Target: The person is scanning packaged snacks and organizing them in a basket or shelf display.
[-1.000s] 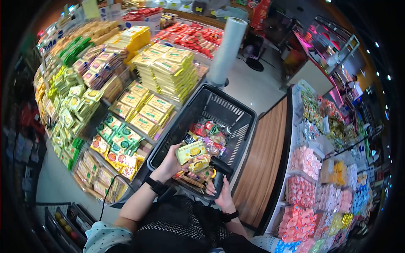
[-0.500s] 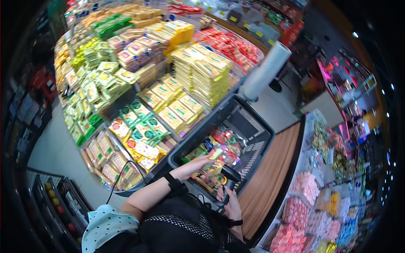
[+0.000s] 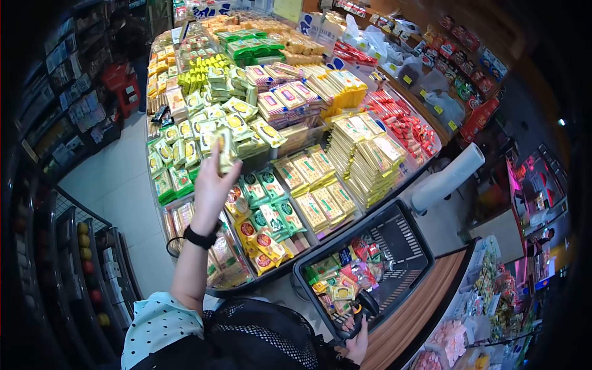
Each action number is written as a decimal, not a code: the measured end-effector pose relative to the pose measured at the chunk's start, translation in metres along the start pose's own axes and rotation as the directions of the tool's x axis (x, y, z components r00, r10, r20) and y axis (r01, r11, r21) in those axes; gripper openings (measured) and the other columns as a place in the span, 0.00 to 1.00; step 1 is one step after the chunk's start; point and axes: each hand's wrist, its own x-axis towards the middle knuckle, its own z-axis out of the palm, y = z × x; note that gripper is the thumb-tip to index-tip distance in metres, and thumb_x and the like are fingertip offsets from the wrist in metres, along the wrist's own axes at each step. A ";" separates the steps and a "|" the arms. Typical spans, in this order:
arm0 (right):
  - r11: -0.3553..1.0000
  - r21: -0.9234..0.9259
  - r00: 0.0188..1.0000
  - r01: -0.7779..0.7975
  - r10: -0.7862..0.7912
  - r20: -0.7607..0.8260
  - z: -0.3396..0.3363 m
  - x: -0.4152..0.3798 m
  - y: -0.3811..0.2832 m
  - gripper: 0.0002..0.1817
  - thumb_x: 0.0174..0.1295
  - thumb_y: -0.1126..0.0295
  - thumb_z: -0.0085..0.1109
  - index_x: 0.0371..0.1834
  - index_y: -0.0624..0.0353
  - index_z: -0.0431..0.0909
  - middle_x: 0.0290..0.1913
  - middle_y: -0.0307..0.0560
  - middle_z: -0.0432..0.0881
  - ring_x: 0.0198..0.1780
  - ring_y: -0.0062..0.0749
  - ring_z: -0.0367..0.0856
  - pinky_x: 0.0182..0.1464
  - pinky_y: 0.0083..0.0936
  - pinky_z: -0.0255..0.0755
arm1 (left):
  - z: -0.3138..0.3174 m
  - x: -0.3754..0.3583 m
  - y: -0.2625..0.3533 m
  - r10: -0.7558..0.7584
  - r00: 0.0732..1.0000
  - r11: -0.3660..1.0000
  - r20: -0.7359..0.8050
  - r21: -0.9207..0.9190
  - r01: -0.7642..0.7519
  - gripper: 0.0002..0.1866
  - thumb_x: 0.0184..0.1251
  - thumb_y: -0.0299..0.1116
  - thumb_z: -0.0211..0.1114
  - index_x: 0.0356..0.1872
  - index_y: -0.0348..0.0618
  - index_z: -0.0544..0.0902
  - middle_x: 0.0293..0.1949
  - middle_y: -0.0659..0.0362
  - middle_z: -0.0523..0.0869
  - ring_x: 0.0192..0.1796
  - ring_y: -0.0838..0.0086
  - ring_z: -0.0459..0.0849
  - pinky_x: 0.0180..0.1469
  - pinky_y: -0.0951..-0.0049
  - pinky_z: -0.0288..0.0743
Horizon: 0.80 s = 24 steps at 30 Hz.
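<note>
My left hand [image 3: 213, 194] is raised over the snack display, its fingers closed on a small pale yellow-green snack packet [image 3: 226, 151]. Below and around it spreads a pile of similar yellow-green packets [image 3: 216, 117]. My right hand [image 3: 356, 342] is wrapped around the black handle [image 3: 366, 304] of a dark shopping basket [image 3: 404, 213]. Inside the basket lie several mixed snack packets [image 3: 345, 271], bunched toward the near end.
Green and yellow packets [image 3: 265, 222] and stacked cracker packs [image 3: 364, 160] fill other display bins. A plastic bag roll [image 3: 450, 176] juts out beyond the basket. A wooden ledge [image 3: 425, 302] runs along the right, beside candy bins [image 3: 453, 339]. Left stands a dark rack [image 3: 86, 265].
My left hand has moved from over the basket, where it held a pale packet, up and left to the yellow-green pile. My right hand stays on the basket handle.
</note>
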 end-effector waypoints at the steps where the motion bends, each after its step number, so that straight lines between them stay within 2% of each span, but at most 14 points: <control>1: 1.000 0.017 0.999 -0.009 0.008 0.034 0.003 -0.003 0.001 0.15 0.66 0.59 0.42 0.47 0.58 0.64 0.23 0.38 0.63 0.24 0.20 0.62 0.29 0.19 0.59 | -0.004 0.015 -0.015 0.036 0.995 0.991 -0.097 0.133 -0.023 0.35 0.56 0.48 0.62 0.64 0.46 0.62 0.32 0.50 0.74 0.34 0.61 0.75 0.37 0.64 0.70; 2: 0.999 0.032 0.998 -0.016 0.013 0.069 0.003 -0.004 0.000 0.16 0.66 0.59 0.42 0.49 0.58 0.64 0.24 0.37 0.62 0.24 0.19 0.62 0.29 0.18 0.59 | -0.005 0.030 -0.025 -0.074 0.989 0.974 -0.130 0.203 0.099 0.35 0.57 0.49 0.60 0.64 0.46 0.61 0.33 0.48 0.74 0.36 0.59 0.75 0.38 0.64 0.70; 3: 1.000 0.022 0.998 -0.001 0.000 0.063 0.002 -0.002 0.000 0.18 0.66 0.58 0.42 0.52 0.58 0.63 0.24 0.36 0.61 0.24 0.18 0.61 0.29 0.17 0.58 | -0.002 0.045 -0.039 -0.074 0.984 0.962 -0.165 0.246 0.114 0.36 0.57 0.49 0.60 0.64 0.45 0.60 0.34 0.47 0.74 0.36 0.58 0.75 0.38 0.64 0.70; 5: 1.000 0.028 0.999 0.003 -0.005 0.048 -0.002 -0.001 0.001 0.19 0.66 0.57 0.42 0.52 0.58 0.63 0.24 0.36 0.62 0.24 0.18 0.61 0.29 0.17 0.58 | 0.010 0.068 -0.071 -0.075 0.978 0.947 -0.197 0.293 0.132 0.37 0.56 0.50 0.59 0.64 0.44 0.60 0.34 0.46 0.74 0.37 0.56 0.75 0.38 0.64 0.71; 8: 0.999 0.042 1.000 0.028 -0.028 0.013 -0.002 0.000 0.002 0.20 0.65 0.56 0.42 0.53 0.59 0.64 0.24 0.35 0.61 0.24 0.18 0.61 0.29 0.17 0.58 | 0.033 0.085 -0.098 -0.108 0.985 0.929 -0.135 0.339 0.149 0.38 0.56 0.50 0.60 0.64 0.41 0.59 0.36 0.45 0.73 0.39 0.54 0.75 0.40 0.62 0.70; 10: 0.996 0.068 0.998 0.052 -0.054 0.030 -0.003 0.001 0.004 0.21 0.65 0.55 0.42 0.54 0.59 0.63 0.23 0.35 0.60 0.24 0.18 0.60 0.29 0.17 0.58 | 0.038 0.084 -0.093 0.066 0.994 0.863 -0.083 0.505 -0.015 0.40 0.54 0.49 0.61 0.65 0.41 0.56 0.37 0.46 0.73 0.42 0.55 0.74 0.42 0.60 0.70; 11: 0.996 0.054 0.997 0.071 -0.073 0.033 -0.004 0.000 0.004 0.23 0.65 0.55 0.43 0.55 0.61 0.63 0.25 0.36 0.62 0.24 0.17 0.61 0.28 0.16 0.58 | 0.040 0.081 -0.091 0.019 1.000 0.836 -0.021 0.549 -0.004 0.42 0.52 0.46 0.64 0.65 0.41 0.55 0.39 0.46 0.73 0.44 0.57 0.74 0.44 0.59 0.68; 15: 0.995 0.051 0.996 0.088 -0.089 0.020 -0.002 0.000 0.006 0.23 0.65 0.55 0.43 0.55 0.61 0.62 0.25 0.36 0.62 0.24 0.17 0.60 0.28 0.16 0.58 | 0.046 0.083 -0.098 0.033 0.999 0.850 -0.039 0.527 -0.007 0.42 0.49 0.41 0.65 0.66 0.41 0.54 0.38 0.47 0.72 0.42 0.57 0.73 0.42 0.61 0.67; 20: 0.994 0.010 0.991 0.113 -0.112 -0.070 -0.002 -0.001 0.007 0.25 0.65 0.54 0.42 0.57 0.62 0.61 0.24 0.35 0.61 0.24 0.17 0.60 0.27 0.15 0.58 | 0.045 0.110 -0.095 0.032 0.997 0.869 -0.070 0.495 0.007 0.39 0.52 0.38 0.63 0.65 0.41 0.56 0.39 0.47 0.72 0.41 0.57 0.73 0.41 0.61 0.67; 23: 0.992 0.022 0.988 0.122 -0.119 -0.099 -0.004 0.000 0.008 0.25 0.65 0.54 0.41 0.58 0.62 0.60 0.24 0.36 0.62 0.24 0.17 0.60 0.27 0.15 0.58 | 0.056 0.144 -0.116 0.301 0.952 0.829 -0.062 0.510 -0.229 0.38 0.52 0.41 0.63 0.64 0.44 0.59 0.40 0.48 0.72 0.43 0.58 0.72 0.43 0.62 0.68; 24: 0.992 0.024 0.988 0.124 -0.121 -0.100 -0.007 0.002 0.008 0.25 0.65 0.54 0.41 0.58 0.62 0.60 0.24 0.36 0.62 0.24 0.17 0.60 0.27 0.15 0.58 | 0.058 0.150 -0.115 0.303 0.951 0.829 -0.061 0.509 -0.232 0.38 0.52 0.41 0.63 0.64 0.44 0.59 0.40 0.48 0.72 0.43 0.58 0.72 0.43 0.62 0.68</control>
